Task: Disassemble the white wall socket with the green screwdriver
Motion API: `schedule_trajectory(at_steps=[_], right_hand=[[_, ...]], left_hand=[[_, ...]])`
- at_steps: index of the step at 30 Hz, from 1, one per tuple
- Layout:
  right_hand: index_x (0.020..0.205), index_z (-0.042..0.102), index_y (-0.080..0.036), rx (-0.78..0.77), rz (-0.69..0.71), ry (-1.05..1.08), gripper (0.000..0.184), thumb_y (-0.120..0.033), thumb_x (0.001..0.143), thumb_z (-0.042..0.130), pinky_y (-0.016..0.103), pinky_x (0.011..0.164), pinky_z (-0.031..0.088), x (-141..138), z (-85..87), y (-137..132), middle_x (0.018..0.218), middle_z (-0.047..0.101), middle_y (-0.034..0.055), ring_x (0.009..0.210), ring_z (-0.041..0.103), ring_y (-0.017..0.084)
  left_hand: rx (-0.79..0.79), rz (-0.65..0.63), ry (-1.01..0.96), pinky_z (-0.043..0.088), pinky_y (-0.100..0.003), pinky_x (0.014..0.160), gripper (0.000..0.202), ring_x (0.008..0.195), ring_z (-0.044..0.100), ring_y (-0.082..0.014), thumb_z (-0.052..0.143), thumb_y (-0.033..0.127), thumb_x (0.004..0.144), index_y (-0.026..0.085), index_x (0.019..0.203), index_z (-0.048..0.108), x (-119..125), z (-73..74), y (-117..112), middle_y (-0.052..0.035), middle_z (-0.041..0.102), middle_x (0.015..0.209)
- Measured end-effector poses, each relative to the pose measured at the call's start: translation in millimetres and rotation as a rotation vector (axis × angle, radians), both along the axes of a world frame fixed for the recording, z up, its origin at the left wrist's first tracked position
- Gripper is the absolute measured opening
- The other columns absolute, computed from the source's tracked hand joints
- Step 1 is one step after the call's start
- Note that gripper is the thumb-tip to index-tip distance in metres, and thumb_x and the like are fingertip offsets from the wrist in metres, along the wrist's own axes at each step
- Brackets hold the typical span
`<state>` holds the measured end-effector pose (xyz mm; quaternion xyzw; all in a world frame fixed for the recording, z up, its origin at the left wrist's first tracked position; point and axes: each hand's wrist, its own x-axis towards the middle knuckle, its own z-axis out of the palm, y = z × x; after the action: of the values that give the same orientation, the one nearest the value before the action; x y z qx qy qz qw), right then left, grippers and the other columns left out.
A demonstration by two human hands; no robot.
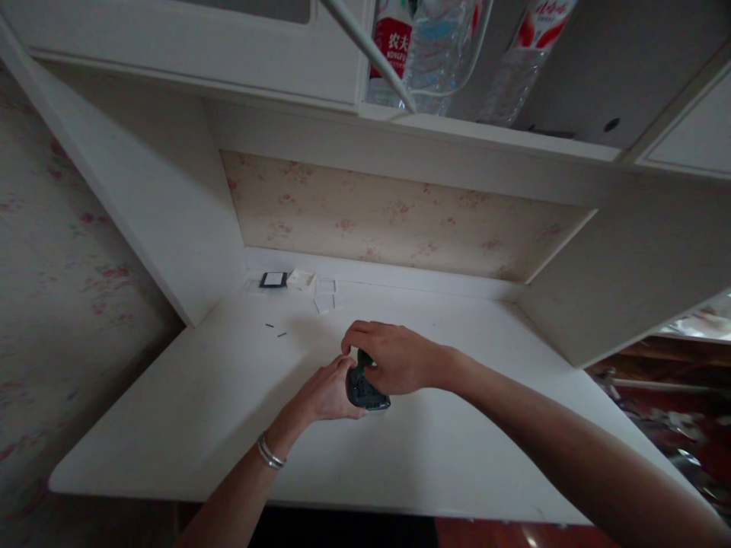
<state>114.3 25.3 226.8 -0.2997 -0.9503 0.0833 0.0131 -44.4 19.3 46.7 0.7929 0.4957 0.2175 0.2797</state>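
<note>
Near the middle of the white tabletop [468,449], my left hand [328,392] grips a small dark grey plastic device [368,394] by its left side, with the thumb along the near edge. The device's upper face shows moulded detail too small to make out. Over it, my right hand [403,358] is closed around a short dark green handle [363,358], which looks like a small screwdriver. Its lower end reaches the device's face; the tip itself is hidden. Two thin dark strips [269,326] lie to the left, beyond my left hand.
Toward the back left lie a dark square piece with a white label [273,280], a whitish flat piece [301,279] and clear thin frames [325,303]. Side panels flank the desk. Overhead, a shelf holds plastic bottles [437,53], with a white cable [371,53] hanging in front.
</note>
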Motion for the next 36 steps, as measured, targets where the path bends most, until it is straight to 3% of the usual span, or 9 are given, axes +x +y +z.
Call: schedule_trajectory(at_steps=[6,11,14,18,22,25,30,33,36], right_hand=[[0.09,0.064,-0.016,0.125,-0.148,0.038,0.022,-0.027,0.093,0.046,0.027,0.065,0.041,8.1,11.6,-5.7,0.088,0.066,0.0063,0.074,0.061,0.016],[0.093,0.067,-0.018,0.078,-0.444,0.553,0.025,-0.034,0.094,0.048,0.027,0.07,0.047,49.4,6.0,-10.2,0.09,0.069,0.0053,0.074,0.064,0.015],[0.105,0.066,-0.017,-0.064,-0.728,0.817,0.035,-0.046,0.09,0.052,0.03,0.063,0.052,81.7,-31.8,-13.8,0.088,0.071,0.0071,0.064,0.066,0.016],[0.114,0.065,-0.016,-0.265,-1.033,0.916,0.047,-0.051,0.083,0.057,0.037,0.073,0.055,111.3,-114.2,-27.9,0.085,0.073,0.0084,0.078,0.072,0.025],[0.114,0.066,-0.017,-0.263,-1.076,0.9,0.048,-0.052,0.081,0.056,0.041,0.08,0.056,114.3,-185.5,-56.0,0.098,0.074,0.0109,0.088,0.071,0.027],[0.116,0.066,-0.023,-0.194,-0.996,0.799,0.042,-0.044,0.081,0.057,0.044,0.092,0.052,105.1,-213.5,-78.3,0.119,0.067,0.0091,0.108,0.064,0.028],[0.118,0.066,-0.028,-0.186,-0.763,0.669,0.037,-0.033,0.083,0.057,0.045,0.104,0.044,93.0,-219.3,-93.3,0.137,0.054,0.0056,0.122,0.054,0.027],[0.118,0.066,-0.024,-0.166,-0.816,0.77,0.038,-0.038,0.084,0.058,0.048,0.107,0.039,85.0,-204.3,-84.2,0.133,0.057,0.0089,0.124,0.051,0.029],[0.115,0.066,-0.022,-0.393,-0.92,0.993,0.04,-0.047,0.086,0.055,0.045,0.1,0.046,69.2,-184.6,-65.4,0.124,0.063,0.0109,0.114,0.059,0.028]], left_hand=[[0.059,0.027,-0.058,0.046,-0.039,0.092,0.08,0.105,0.058,-0.0286,0.083,0.043,0.05,0.021,0.12,0.051,-1.9,9.2,-3.7,-0.0081,0.058,0.117],[0.077,0.064,-0.097,0.046,-0.037,0.093,0.076,0.106,0.058,-0.0275,0.082,0.043,0.051,0.02,0.118,0.051,-12.7,20.8,-8.8,-0.008,0.059,0.117],[0.082,0.096,-0.116,0.045,-0.037,0.096,0.08,0.109,0.058,-0.0278,0.083,0.04,0.051,0.018,0.12,0.05,-19.1,18.2,-10.3,-0.0094,0.06,0.119],[0.032,0.117,-0.185,0.049,-0.034,0.091,0.082,0.103,0.061,-0.0251,0.081,0.037,0.054,0.018,0.126,0.047,-23.6,9.6,-13.3,-0.0098,0.062,0.118],[-0.011,0.141,-0.259,0.053,-0.032,0.077,0.079,0.085,0.064,-0.0198,0.08,0.034,0.056,0.018,0.126,0.047,-23.3,7.3,-18.8,-0.0073,0.065,0.108],[-0.097,0.181,-0.384,0.054,-0.03,0.072,0.08,0.083,0.064,-0.0188,0.08,0.03,0.057,0.017,0.127,0.045,-20.7,7.4,-22.5,-0.0073,0.065,0.105],[-0.269,0.202,-0.658,0.055,-0.03,0.075,0.083,0.097,0.064,-0.0226,0.081,0.025,0.058,0.016,0.13,0.04,-14.6,4.7,-25.1,-0.0107,0.064,0.112],[-0.307,0.195,-0.7,0.054,-0.03,0.078,0.082,0.1,0.064,-0.0239,0.081,0.022,0.059,0.017,0.13,0.04,-10.2,3.9,-25.8,-0.0118,0.064,0.114],[-0.313,0.201,-0.698,0.055,-0.031,0.078,0.083,0.103,0.063,-0.025,0.081,0.021,0.059,0.017,0.131,0.04,-4.9,5.2,-25.8,-0.0124,0.064,0.115]])
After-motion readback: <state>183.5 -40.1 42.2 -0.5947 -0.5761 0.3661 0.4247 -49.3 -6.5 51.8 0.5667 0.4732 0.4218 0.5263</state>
